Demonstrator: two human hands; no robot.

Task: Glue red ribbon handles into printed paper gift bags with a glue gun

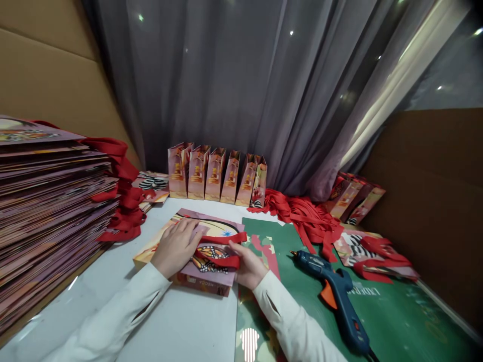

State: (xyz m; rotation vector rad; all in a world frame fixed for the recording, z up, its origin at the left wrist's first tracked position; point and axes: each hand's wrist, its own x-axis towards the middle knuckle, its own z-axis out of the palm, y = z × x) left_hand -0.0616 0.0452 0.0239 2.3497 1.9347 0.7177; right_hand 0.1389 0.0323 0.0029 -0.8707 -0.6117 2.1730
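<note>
A printed paper gift bag with an orange-and-black butterfly lies on its side on the white tabletop. My left hand rests flat on its upper face, fingers stretched out and together. The red ribbon runs across the bag from beside my left thumb to the bag's right edge. There my right hand closes on the ribbon, thumb uppermost, its other fingers partly hidden. To the right, a dark blue glue gun with an orange trigger lies on a green printed sheet.
A tall stack of flat printed bags with red ribbons stands at left. Several upright gift bags line the back before a grey curtain. Loose red ribbons are heaped at back right, near more bags. Cardboard walls flank both sides.
</note>
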